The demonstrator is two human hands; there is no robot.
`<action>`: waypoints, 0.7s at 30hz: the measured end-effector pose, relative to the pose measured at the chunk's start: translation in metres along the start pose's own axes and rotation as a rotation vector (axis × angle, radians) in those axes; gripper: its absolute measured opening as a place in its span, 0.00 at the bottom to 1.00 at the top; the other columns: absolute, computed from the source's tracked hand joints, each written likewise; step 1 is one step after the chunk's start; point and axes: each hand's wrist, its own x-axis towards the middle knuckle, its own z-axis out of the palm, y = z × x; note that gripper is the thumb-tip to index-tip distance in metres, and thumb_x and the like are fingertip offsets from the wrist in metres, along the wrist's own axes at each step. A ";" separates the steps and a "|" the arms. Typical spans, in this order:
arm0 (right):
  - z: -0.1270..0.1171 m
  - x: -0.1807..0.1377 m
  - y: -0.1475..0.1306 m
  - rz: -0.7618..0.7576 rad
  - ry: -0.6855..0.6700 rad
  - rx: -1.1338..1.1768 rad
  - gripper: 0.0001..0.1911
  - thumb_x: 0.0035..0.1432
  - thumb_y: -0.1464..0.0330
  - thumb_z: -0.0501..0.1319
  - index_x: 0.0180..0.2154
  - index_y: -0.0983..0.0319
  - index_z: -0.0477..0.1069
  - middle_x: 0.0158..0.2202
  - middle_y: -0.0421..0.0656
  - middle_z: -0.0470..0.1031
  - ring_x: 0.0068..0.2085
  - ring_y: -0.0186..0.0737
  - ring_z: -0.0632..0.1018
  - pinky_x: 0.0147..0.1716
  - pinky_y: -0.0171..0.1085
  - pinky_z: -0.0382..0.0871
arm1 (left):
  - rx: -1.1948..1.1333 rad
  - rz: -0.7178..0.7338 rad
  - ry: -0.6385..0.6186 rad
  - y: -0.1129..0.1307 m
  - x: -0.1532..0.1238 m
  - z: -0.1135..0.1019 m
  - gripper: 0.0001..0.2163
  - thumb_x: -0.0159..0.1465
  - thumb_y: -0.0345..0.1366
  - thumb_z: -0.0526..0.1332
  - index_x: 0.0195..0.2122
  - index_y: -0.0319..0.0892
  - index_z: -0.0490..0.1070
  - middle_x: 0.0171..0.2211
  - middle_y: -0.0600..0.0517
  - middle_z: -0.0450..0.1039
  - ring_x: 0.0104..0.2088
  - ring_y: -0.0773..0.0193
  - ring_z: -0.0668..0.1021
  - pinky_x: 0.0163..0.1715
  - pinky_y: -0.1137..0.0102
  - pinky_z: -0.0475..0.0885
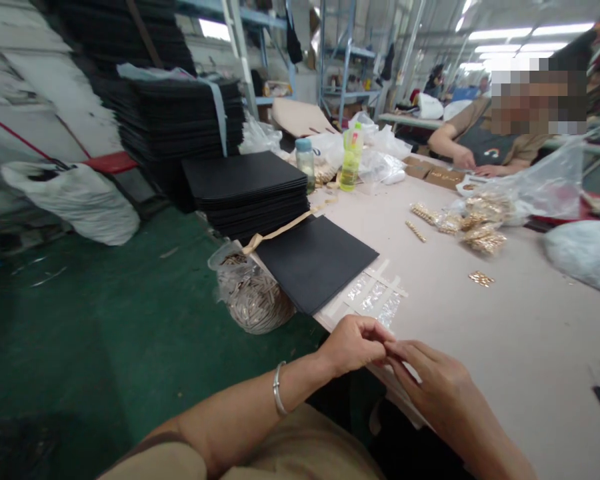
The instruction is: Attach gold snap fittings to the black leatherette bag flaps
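My left hand (pixel 356 344) and my right hand (pixel 430 373) meet fingertip to fingertip over the table's near edge. Both are closed in a pinch, and whatever lies between the fingers is hidden or too small to name. Just beyond them, a clear plastic piece with pale tape strips (pixel 375 297) lies on the table (pixel 440 327). To its left rests a flat black sheet (pixel 317 260). A small group of gold metal pieces (pixel 481 279) sits farther right on the tabletop.
Stacked black sheets (pixel 250 177) stand at the table's left side. A bag of cord (pixel 257 303) hangs by the edge. Farther back are a yellow-green bottle (pixel 351 160), a blue-capped jar (pixel 305 165) and bagged gold pieces (pixel 483 233). A co-worker (pixel 500 140) sits across the table.
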 end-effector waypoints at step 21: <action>0.028 0.081 -0.017 0.039 -0.225 0.416 0.10 0.65 0.68 0.57 0.37 0.56 0.77 0.31 0.38 0.80 0.30 0.34 0.79 0.30 0.31 0.70 | -0.279 0.017 0.187 0.014 -0.053 -0.072 0.11 0.42 0.28 0.64 0.30 0.38 0.75 0.23 0.52 0.75 0.21 0.66 0.76 0.24 0.71 0.74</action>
